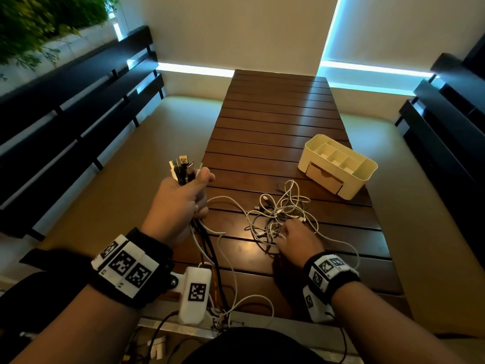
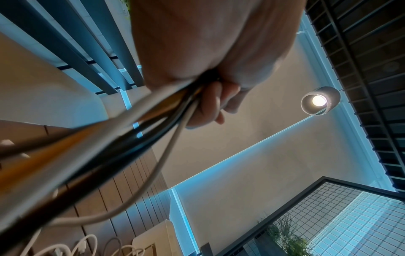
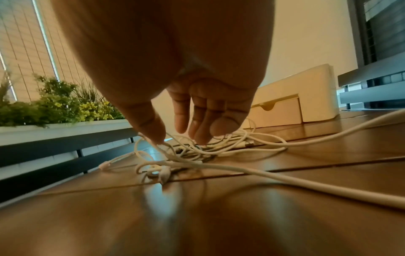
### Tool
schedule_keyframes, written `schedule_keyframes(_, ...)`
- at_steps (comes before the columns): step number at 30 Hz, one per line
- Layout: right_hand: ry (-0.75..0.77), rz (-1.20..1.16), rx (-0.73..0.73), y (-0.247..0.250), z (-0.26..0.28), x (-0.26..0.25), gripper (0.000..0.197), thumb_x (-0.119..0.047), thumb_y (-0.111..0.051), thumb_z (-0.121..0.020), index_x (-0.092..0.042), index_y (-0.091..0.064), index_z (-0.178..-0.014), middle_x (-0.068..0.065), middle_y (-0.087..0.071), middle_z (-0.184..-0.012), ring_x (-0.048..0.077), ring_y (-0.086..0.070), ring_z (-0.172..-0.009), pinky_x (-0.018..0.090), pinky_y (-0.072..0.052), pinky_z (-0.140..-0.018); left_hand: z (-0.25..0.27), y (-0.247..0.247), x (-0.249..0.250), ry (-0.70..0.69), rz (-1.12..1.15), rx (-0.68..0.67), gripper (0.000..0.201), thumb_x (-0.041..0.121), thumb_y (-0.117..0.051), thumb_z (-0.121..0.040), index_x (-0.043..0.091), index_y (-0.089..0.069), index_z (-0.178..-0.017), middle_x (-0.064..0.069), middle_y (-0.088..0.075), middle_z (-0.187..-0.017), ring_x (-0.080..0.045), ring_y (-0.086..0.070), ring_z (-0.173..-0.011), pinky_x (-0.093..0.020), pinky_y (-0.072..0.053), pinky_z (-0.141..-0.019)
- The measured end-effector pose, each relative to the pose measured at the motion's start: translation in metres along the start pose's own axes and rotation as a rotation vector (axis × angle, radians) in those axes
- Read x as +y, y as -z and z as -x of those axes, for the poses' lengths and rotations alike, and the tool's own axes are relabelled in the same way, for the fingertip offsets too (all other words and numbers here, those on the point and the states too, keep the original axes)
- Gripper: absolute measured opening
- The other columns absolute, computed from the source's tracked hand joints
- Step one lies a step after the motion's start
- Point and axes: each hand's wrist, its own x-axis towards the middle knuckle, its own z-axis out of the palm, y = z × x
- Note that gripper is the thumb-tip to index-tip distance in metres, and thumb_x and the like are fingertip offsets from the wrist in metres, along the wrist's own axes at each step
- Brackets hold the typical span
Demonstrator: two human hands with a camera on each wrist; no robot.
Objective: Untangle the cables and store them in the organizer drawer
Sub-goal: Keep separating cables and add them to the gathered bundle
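On the slatted wooden table [image 1: 275, 122], a tangle of white and grey cables [image 1: 279, 214] lies near the cream organizer [image 1: 338, 164], whose drawer [image 1: 324, 178] looks slightly pulled out, though the angle makes that hard to judge. The left hand [image 1: 181, 200] is raised off the table's left edge, fingers curled tight around a bundle of cables [image 1: 183, 168] with plugs sticking up. The right hand [image 1: 298, 241] reaches over the tangle, fingers [image 3: 198, 128] spread and relaxed, tips touching the strands, gripping nothing.
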Motion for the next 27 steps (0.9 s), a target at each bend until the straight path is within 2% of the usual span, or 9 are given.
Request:
schedule_keyframes(2, 0.008, 0.067, -0.053, -0.005, 0.002, 0.008, 0.036, -0.034, -0.058, -0.091, -0.024, -0.054, -0.126, -0.001, -0.048, -0.132, 0.021, -0.056, -0.113, 0.038, -0.049, -0.095, 0.001, -0.001, -0.002, 0.002, -0.006, -0.005, 0.021, 0.025, -0.053, -0.100, 0.008, -0.059, -0.091, 0.002, -0.029, -0.057, -0.009, -0.025, -0.045, -0.025, -0.023, -0.045)
schedule_keyframes(3, 0.019, 0.095, -0.084, -0.006, 0.004, 0.009, 0.038, -0.033, -0.058, -0.092, -0.023, -0.055, -0.128, 0.000, -0.047, -0.134, 0.022, -0.055, -0.116, 0.036, -0.048, -0.096, 0.002, -0.003, -0.003, 0.007, -0.006, -0.008, 0.020, 0.025, -0.053, -0.100, 0.007, -0.059, -0.091, 0.001, -0.029, -0.057, -0.010, -0.026, -0.045, -0.025, -0.023, -0.046)
schedule_keyframes(9, 0.162, -0.053, -0.322, -0.012, 0.013, 0.000, 0.022, -0.033, -0.065, -0.090, -0.027, -0.068, -0.112, -0.003, -0.065, -0.116, 0.016, -0.061, -0.102, 0.035, -0.052, -0.092, 0.003, -0.015, -0.008, 0.039, -0.034, -0.025, 0.022, 0.026, -0.053, -0.099, 0.006, -0.059, -0.095, 0.001, -0.029, -0.058, -0.011, -0.027, -0.046, -0.024, -0.026, -0.046)
schedule_keyframes(11, 0.179, -0.067, -0.233, -0.007, 0.013, -0.002, 0.017, -0.033, -0.063, -0.091, -0.027, -0.069, -0.106, -0.003, -0.066, -0.110, 0.015, -0.062, -0.097, 0.037, -0.053, -0.089, 0.003, -0.018, -0.009, 0.042, -0.039, -0.019, 0.021, 0.026, -0.052, -0.100, 0.007, -0.059, -0.094, 0.002, -0.030, -0.056, -0.010, -0.028, -0.045, -0.023, -0.028, -0.045)
schedule_keyframes(14, 0.106, -0.128, -0.031, 0.007, 0.009, 0.006, 0.015, -0.031, -0.057, -0.094, -0.026, -0.068, -0.103, -0.004, -0.067, -0.101, 0.013, -0.062, -0.088, 0.037, -0.056, -0.083, 0.002, -0.020, -0.009, 0.052, -0.044, -0.007, 0.021, 0.026, -0.052, -0.101, 0.007, -0.059, -0.093, 0.003, -0.032, -0.055, -0.010, -0.031, -0.044, -0.023, -0.031, -0.046)
schedule_keyframes(17, 0.065, -0.174, 0.119, 0.019, 0.004, 0.017, 0.013, -0.028, -0.057, -0.096, -0.024, -0.066, -0.103, -0.005, -0.065, -0.100, 0.014, -0.061, -0.090, 0.035, -0.054, -0.082, 0.002, -0.021, -0.009, 0.049, -0.052, -0.001, 0.022, 0.027, -0.053, -0.100, 0.008, -0.061, -0.092, 0.004, -0.034, -0.053, -0.010, -0.033, -0.044, -0.024, -0.033, -0.047)
schedule_keyframes(23, 0.276, -0.301, 0.281, 0.022, -0.018, 0.003, 0.019, -0.018, -0.058, -0.095, -0.021, -0.064, -0.112, -0.011, -0.055, -0.110, 0.008, -0.056, -0.098, 0.026, -0.049, -0.085, 0.000, -0.018, -0.010, 0.055, -0.035, -0.008, 0.022, 0.028, -0.053, -0.099, 0.007, -0.060, -0.094, 0.004, -0.033, -0.053, -0.010, -0.032, -0.045, -0.025, -0.031, -0.048)
schedule_keyframes(26, 0.352, -0.297, 0.283, 0.021, -0.034, -0.013, 0.017, -0.017, -0.056, -0.096, -0.022, -0.068, -0.107, -0.013, -0.058, -0.105, 0.004, -0.055, -0.094, 0.019, -0.046, -0.081, -0.001, -0.015, -0.010, 0.059, -0.022, -0.024, 0.023, 0.028, -0.053, -0.098, 0.007, -0.059, -0.095, 0.003, -0.032, -0.053, -0.010, -0.031, -0.044, -0.025, -0.030, -0.047)
schedule_keyframes(27, 0.365, -0.280, 0.268, 0.021, -0.039, -0.018, 0.016, -0.018, -0.056, -0.096, -0.022, -0.068, -0.104, -0.013, -0.059, -0.103, 0.005, -0.056, -0.093, 0.020, -0.046, -0.080, -0.001, -0.013, -0.010, 0.060, -0.023, -0.031, 0.023, 0.029, -0.054, -0.098, 0.006, -0.059, -0.096, 0.002, -0.032, -0.054, -0.010, -0.031, -0.044, -0.025, -0.030, -0.047)
